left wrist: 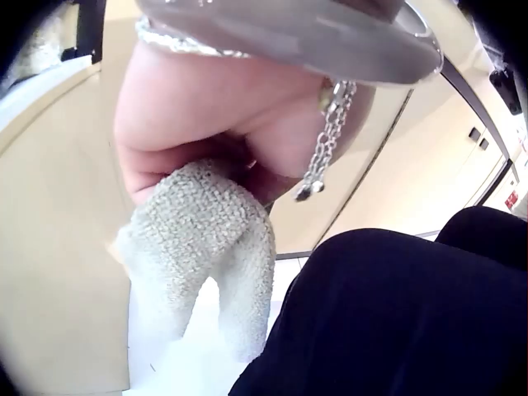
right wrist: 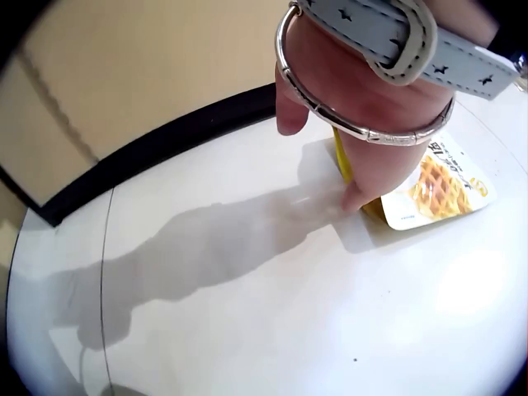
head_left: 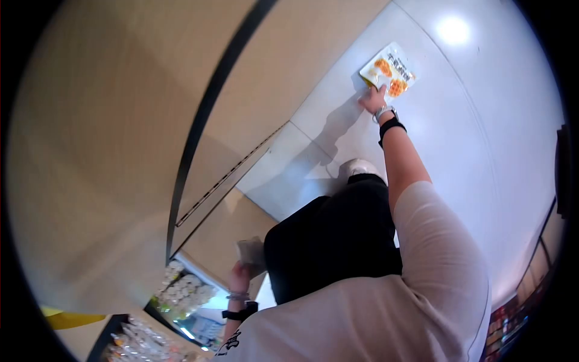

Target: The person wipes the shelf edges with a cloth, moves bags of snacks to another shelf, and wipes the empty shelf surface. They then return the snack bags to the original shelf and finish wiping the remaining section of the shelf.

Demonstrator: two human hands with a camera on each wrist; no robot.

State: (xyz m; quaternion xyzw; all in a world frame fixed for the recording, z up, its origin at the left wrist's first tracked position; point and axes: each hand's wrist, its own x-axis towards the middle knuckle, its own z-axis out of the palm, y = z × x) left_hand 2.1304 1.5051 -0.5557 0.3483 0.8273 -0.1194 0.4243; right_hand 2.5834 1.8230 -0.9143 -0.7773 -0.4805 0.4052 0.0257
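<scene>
A snack pouch (head_left: 392,66) printed with waffles lies on the pale tiled floor, its yellow edge showing on the near side. My right hand (head_left: 374,99) reaches down and pinches the pouch's near edge. In the right wrist view the waffle print (right wrist: 441,186) shows beyond that hand (right wrist: 363,107); part of the pouch is hidden behind it. Low beside my left knee, my left hand (head_left: 239,277) grips a grey fluffy cloth (left wrist: 202,223), which hangs down in folds from the curled fingers of the hand (left wrist: 206,107).
A beige cabinet panel (head_left: 289,54) with a dark curved strip (head_left: 202,120) rises along the left. White packaged goods (head_left: 184,295) fill shelves at lower left. My black-trousered legs (head_left: 338,235) bend close between both arms, and a pale shoe (head_left: 360,167) stands on the floor.
</scene>
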